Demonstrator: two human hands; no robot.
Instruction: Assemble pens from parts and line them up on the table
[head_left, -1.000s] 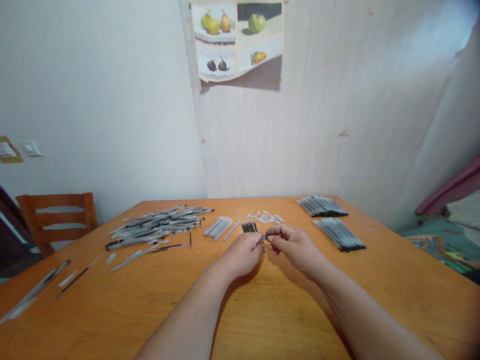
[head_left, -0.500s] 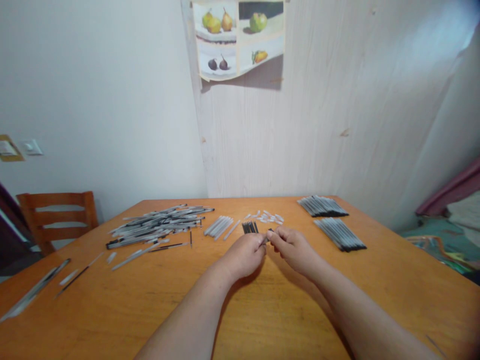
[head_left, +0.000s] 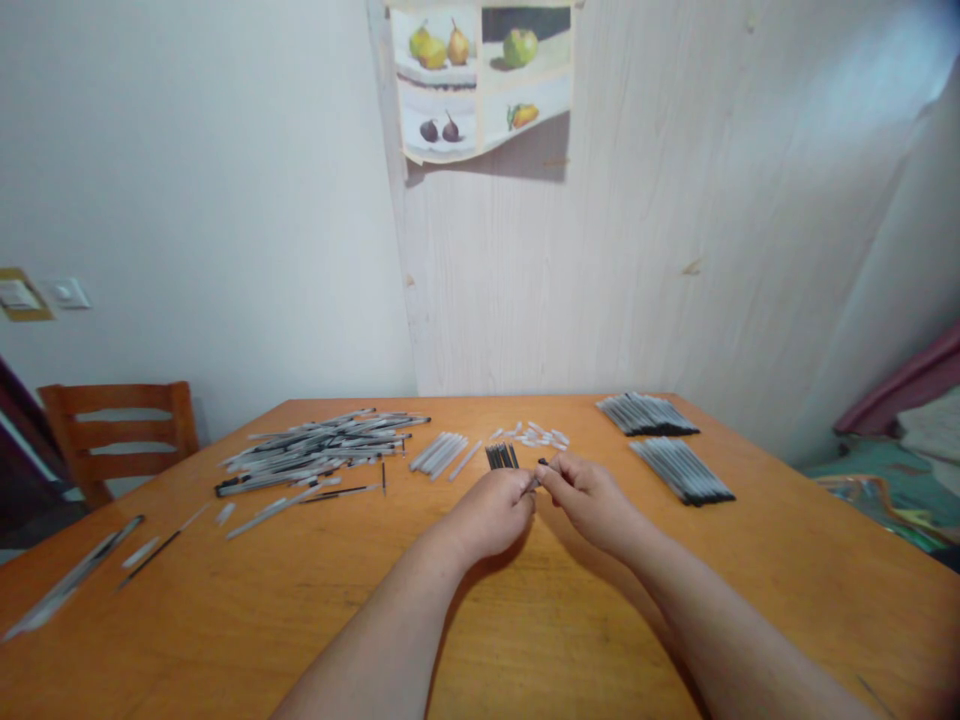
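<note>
My left hand (head_left: 499,508) is closed around a pen (head_left: 544,463), most of which is hidden in the fist. The thumb and fingers of my right hand (head_left: 581,490) pinch that pen near its black end. Both hands meet above the middle of the table. Just beyond the left hand lies a row of black refills (head_left: 501,456). Clear pen barrels (head_left: 439,454) are lined up to the left of them. Small white caps (head_left: 536,435) are scattered behind the refills.
A large heap of pens (head_left: 322,445) covers the table's left side (head_left: 247,640), with loose refills and barrels before it. Two neat rows of black-ended pens, a far row (head_left: 645,413) and a nearer row (head_left: 681,470), lie at the right. A wooden chair (head_left: 120,430) stands beyond the left edge.
The hands keep almost the same place, still together on the pen. The whole view has shifted very slightly; nothing on the table has visibly moved.
</note>
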